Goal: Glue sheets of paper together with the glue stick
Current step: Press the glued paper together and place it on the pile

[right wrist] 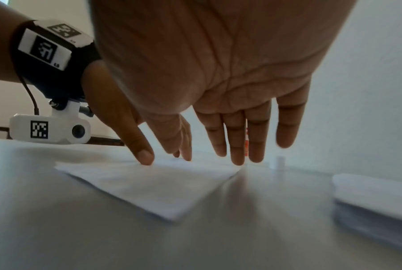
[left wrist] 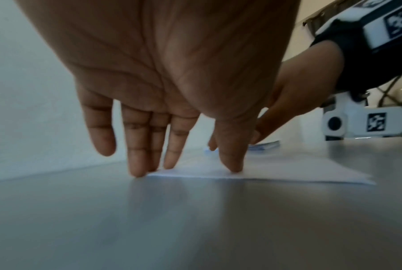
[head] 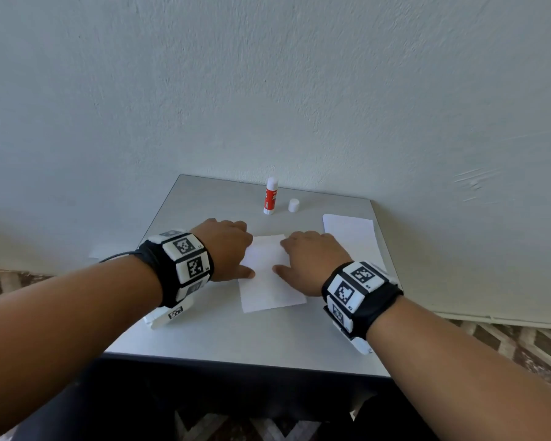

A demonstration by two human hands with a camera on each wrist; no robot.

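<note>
1. The step in hand looked like pressing: the joined sheets (head: 269, 275) lay flat at the middle of the grey surface (head: 236, 332), while the glue stick (head: 271, 196) stood uncapped at the back, its cap (head: 293, 205) just beside it.
2. The left hand (head: 228, 249) was spread, its fingertips (left wrist: 234, 167) pressing the paper's left edge and gripping nothing.
3. The right hand (head: 312, 259) was equally flat, its fingers touching the paper near its right edge.
4. Next, probably, another sheet from the stack (head: 350, 237) to the right, or recapping.

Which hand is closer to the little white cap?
The right hand. The cap stands just beyond its fingers, slightly to their left. The left hand lies farther off, on the other side of the paper.
</note>
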